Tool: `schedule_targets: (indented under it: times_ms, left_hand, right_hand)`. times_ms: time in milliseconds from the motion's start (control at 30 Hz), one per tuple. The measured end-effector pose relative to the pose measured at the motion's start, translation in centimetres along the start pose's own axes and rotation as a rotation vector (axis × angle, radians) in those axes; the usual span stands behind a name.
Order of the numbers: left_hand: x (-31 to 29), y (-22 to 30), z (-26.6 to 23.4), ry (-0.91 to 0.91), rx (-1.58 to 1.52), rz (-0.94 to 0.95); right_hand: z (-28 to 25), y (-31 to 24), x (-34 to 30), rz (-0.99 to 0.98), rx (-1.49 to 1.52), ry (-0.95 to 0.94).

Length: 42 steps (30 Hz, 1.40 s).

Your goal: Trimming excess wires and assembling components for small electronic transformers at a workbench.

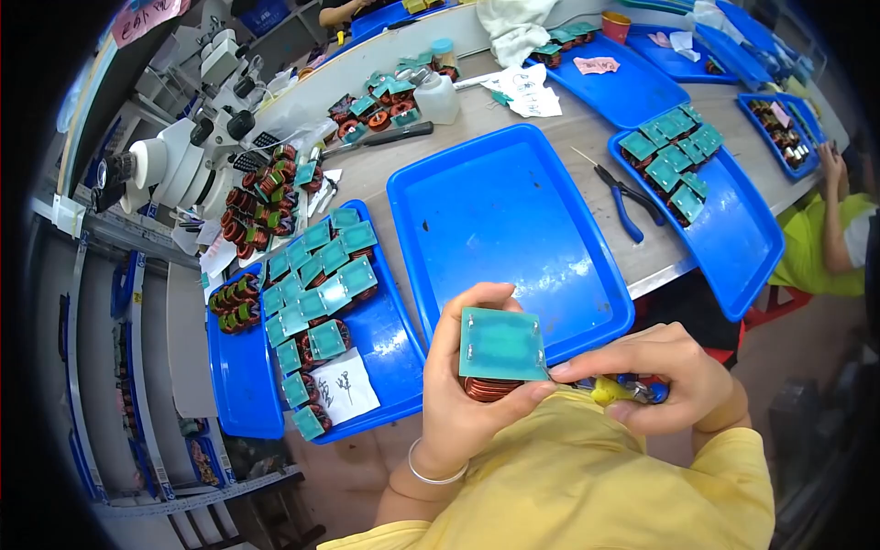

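My left hand (pixel 451 399) is wrapped round a copper-wound coil (pixel 493 389) topped by a square green circuit board (pixel 501 344). The board faces up, with shiny solder spots along its left and right edges. In my right hand (pixel 674 371) is a hand tool with yellow and blue handles (pixel 607 390). Its thin tip meets or nearly meets the board's lower right corner, beside my extended index finger. The fingers partly cover the tool, so its exact kind is unclear. Both hands are in front of my yellow shirt, at the near edge of a large blue tray (pixel 417 266).
On the left, a blue tray (pixel 390 316) carries several board-topped coils and a paper note. Bare coils (pixel 261 215) are heaped near white microscopes (pixel 156 170). Pliers (pixel 625 203) lie right of the middle tray, by another loaded tray (pixel 733 220). A person's arm (pixel 832 197) shows far right.
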<state>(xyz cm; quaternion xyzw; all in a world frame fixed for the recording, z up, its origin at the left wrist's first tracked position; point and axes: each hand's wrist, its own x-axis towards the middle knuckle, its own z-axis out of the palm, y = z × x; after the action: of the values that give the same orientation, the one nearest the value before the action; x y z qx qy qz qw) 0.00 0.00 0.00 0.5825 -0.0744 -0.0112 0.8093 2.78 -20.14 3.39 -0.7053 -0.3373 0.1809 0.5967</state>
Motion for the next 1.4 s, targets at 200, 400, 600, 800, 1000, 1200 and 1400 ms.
schedule_targets:
  times_ms: [200, 400, 600, 800, 1000, 1200, 1400]
  left_hand:
    - [-0.5, 0.0, 0.1, 0.007, 0.161, 0.061]
    - [-0.5, 0.2, -0.2, 0.000, 0.150, 0.027]
    - [-0.7, -0.1, 0.2, 0.134, 0.287, 0.109]
    - [-0.9, -0.1, -0.2, 0.054, 0.282, 0.074]
    - [-1.3, -0.7, -0.3, 0.067, 0.428, 0.208]
    - [-1.1, -1.0, -0.1, 0.070, 0.478, 0.229]
    - [-1.3, -1.2, 0.1, 0.109, 0.435, 0.211]
  right_hand:
    - [0.9, 2.0, 0.1, -0.215, -0.375, 0.514]
    - [0.8, 0.9, -0.3, -0.154, -0.080, 0.238]
    - [1.4, 2.8, -0.4, -0.184, -0.193, 0.251]
    - [0.5, 2.4, -1.0, -0.210, 0.001, 0.339]
    - [1.5, 1.8, -0.4, -0.182, -0.112, 0.097]
    - [1.3, 2.2, -1.6, 0.010, 0.070, 0.628]
    - [1.1, 1.4, -0.5, -0.026, -0.094, 0.056]
